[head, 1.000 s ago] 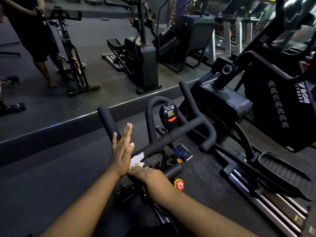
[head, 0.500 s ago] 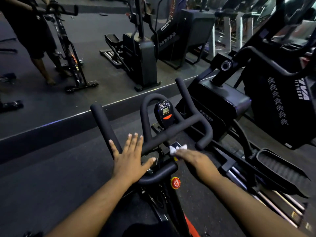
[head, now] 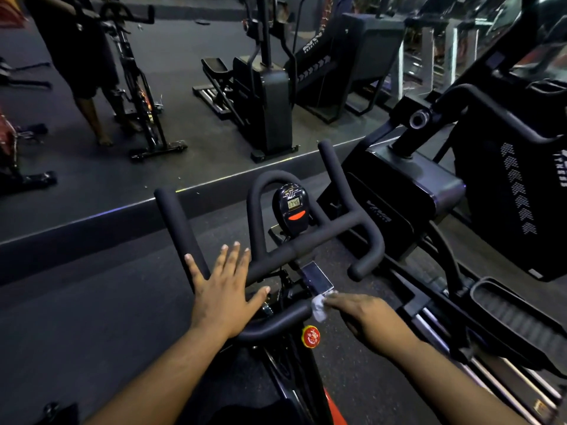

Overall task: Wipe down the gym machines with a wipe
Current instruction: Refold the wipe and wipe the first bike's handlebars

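A black spin bike's handlebar (head: 310,240) fills the middle of the head view, with a small console (head: 291,210) showing a lit display and a red knob (head: 310,336) below. My left hand (head: 225,294) lies flat with spread fingers on the left part of the bar. My right hand (head: 368,317) pinches a crumpled white wipe (head: 319,308) against the right end of the lower curved bar (head: 276,325), just under a small shiny plate (head: 317,279).
A black elliptical (head: 429,204) stands close on the right, its pedal and rails at the lower right. A raised floor step (head: 122,216) runs across ahead. Beyond it stand another spin bike (head: 138,87), more machines (head: 264,96) and a person (head: 76,56) at upper left.
My right hand with the wipe swept from near the left hand out to the right, then came back down to the lower bar's end. My left hand dropped flat onto the bar.
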Demonstrator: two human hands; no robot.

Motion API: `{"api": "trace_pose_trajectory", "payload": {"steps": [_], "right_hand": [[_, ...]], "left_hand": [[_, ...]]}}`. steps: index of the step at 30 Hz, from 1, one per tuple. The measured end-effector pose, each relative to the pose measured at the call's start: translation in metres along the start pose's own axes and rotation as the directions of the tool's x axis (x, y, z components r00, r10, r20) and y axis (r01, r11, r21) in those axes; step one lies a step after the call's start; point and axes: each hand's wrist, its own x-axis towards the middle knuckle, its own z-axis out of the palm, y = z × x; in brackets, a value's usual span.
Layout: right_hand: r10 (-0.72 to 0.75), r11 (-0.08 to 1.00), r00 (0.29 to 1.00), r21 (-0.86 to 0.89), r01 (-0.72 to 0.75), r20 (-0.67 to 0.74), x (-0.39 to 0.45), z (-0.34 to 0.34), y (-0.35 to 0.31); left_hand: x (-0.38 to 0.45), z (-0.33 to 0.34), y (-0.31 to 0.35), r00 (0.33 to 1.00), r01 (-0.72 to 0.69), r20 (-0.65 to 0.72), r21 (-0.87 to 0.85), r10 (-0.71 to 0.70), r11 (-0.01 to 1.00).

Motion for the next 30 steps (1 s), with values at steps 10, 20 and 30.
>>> {"api": "trace_pose_trajectory", "payload": {"steps": [10, 20, 30], "right_hand": [[0.630, 0.756, 0.748, -0.057, -0.652, -0.209, 0.037, -0.028, 0.071], [0.440, 0.897, 0.856, 0.190, -0.400, -0.271, 0.021, -0.027, 0.012], [0.752, 0.651, 0.585, 0.200, -0.732, -0.304, 0.115, -0.072, 0.142]], "left_hand": [[0.001, 0.006, 0.001, 1.000, -0.025, -0.019, -0.049, 0.024, 0.998], [0.052, -0.010, 0.013, 0.996, 0.024, 0.093, -0.339, 0.008, 0.940], [0.061, -0.011, 0.020, 0.994, 0.036, 0.108, -0.365, 0.004, 0.930]]}}
